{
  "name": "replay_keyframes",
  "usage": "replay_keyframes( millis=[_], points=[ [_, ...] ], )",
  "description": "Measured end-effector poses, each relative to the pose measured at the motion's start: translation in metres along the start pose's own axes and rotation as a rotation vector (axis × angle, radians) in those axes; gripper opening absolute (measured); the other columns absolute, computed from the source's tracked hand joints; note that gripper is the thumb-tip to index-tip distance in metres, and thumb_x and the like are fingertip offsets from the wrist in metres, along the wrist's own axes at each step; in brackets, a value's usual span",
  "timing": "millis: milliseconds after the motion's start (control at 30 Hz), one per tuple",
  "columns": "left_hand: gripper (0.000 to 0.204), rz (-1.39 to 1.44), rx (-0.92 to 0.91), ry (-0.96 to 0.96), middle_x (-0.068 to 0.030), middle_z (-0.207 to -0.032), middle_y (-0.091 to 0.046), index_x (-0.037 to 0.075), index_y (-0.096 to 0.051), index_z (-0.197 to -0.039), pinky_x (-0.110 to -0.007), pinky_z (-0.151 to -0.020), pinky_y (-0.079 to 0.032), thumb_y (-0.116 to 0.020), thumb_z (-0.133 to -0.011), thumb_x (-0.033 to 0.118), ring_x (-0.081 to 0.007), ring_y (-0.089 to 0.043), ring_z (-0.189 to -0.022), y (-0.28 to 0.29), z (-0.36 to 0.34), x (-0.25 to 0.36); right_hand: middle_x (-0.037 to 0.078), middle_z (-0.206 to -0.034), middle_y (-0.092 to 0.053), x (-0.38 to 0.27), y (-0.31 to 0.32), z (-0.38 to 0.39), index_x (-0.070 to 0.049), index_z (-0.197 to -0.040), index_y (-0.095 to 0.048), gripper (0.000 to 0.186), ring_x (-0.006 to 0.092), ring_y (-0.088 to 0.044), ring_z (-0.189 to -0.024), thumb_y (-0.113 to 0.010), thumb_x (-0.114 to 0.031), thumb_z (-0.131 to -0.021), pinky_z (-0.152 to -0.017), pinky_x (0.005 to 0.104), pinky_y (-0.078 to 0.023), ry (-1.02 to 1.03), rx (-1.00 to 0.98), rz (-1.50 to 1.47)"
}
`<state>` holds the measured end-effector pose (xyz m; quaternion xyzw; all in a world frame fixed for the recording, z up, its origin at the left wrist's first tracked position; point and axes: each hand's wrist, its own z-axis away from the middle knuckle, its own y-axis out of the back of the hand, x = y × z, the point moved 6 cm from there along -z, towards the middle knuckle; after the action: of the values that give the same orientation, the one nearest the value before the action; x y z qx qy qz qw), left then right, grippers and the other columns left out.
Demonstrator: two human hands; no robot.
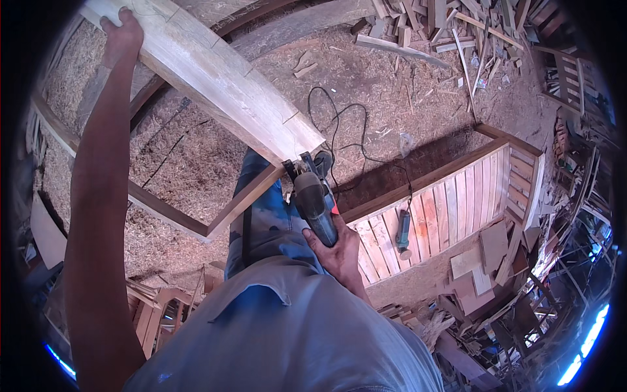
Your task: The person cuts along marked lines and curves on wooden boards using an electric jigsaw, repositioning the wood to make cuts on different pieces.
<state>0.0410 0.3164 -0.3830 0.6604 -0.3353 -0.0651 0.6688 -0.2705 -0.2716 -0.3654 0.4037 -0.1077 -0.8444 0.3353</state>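
Observation:
A pale wooden plank point(215, 72) slants from the upper left to the middle, with several thin lines drawn across its face. My left hand point(123, 38) grips its edge near the far left end, fingers closed on the wood. At the plank's near end is a dark jigsaw point(313, 202), its forked shoe against the end of the wood. My right hand point(339, 251) wraps round the jigsaw's body from behind. Its blade is too small to make out. The near end of the plank lies by the corner of a wooden frame point(245, 204).
A slatted wooden panel point(450, 202) stands at the right, with a green power tool point(403, 234) lying on its slats. A black cord point(336, 121) loops over the sawdust-strewn ground. Wood offcuts are heaped at the upper right point(424, 26) and lower right point(473, 268).

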Motion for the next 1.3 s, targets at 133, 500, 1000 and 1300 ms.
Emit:
replay_keyframes(
  millis=[133, 500, 1000, 1300],
  points=[
    [0.098, 0.0, -0.002, -0.019, -0.0326, -0.159, -0.05, 0.014, -0.011, -0.174, -0.057, -0.123, -0.034, -0.028, -0.1, 0.076, -0.0515, -0.049, -0.146, -0.002, 0.0, 0.0, 0.02, -0.084, -0.075, -0.001, 0.001, 0.002, 0.0, -0.12, -0.069, 0.06, 0.0307, -0.077, -0.079, -0.088, -0.046, -0.086, -0.075, 0.0418, -0.059, -0.011, 0.014, -0.025],
    [0.098, 0.031, 0.01, -0.008, -0.0332, -0.159, -0.049, 0.014, -0.013, -0.173, -0.057, -0.124, -0.032, -0.029, -0.099, 0.076, -0.0525, -0.047, -0.147, 0.002, 0.0, 0.001, 0.019, -0.081, -0.074, -0.001, 0.003, -0.001, 0.0, -0.117, -0.069, 0.058, 0.0313, -0.077, -0.076, -0.089, -0.045, -0.085, -0.072, 0.0422, -0.059, 0.009, 0.002, -0.001],
    [0.099, 0.136, 0.03, -0.056, -0.0335, -0.161, -0.047, 0.013, -0.015, -0.173, -0.056, -0.124, -0.033, -0.032, -0.098, 0.076, -0.0526, -0.047, -0.147, 0.006, 0.009, 0.009, 0.019, -0.083, -0.076, 0.001, -0.001, -0.005, 0.001, -0.118, -0.071, 0.055, 0.0263, -0.078, -0.076, -0.092, -0.037, -0.084, -0.071, 0.0392, -0.06, 0.03, 0.051, -0.05],
    [0.099, 0.086, 0.056, -0.049, -0.0303, -0.158, -0.052, 0.013, -0.016, -0.173, -0.055, -0.122, -0.035, -0.033, -0.098, 0.076, -0.0492, -0.051, -0.145, 0.001, 0.003, 0.004, 0.017, -0.085, -0.078, 0.004, -0.004, -0.003, 0.001, -0.116, -0.071, 0.054, 0.0226, -0.077, -0.078, -0.093, -0.036, -0.083, -0.074, 0.0375, -0.06, 0.055, 0.073, -0.002]
  ],
)
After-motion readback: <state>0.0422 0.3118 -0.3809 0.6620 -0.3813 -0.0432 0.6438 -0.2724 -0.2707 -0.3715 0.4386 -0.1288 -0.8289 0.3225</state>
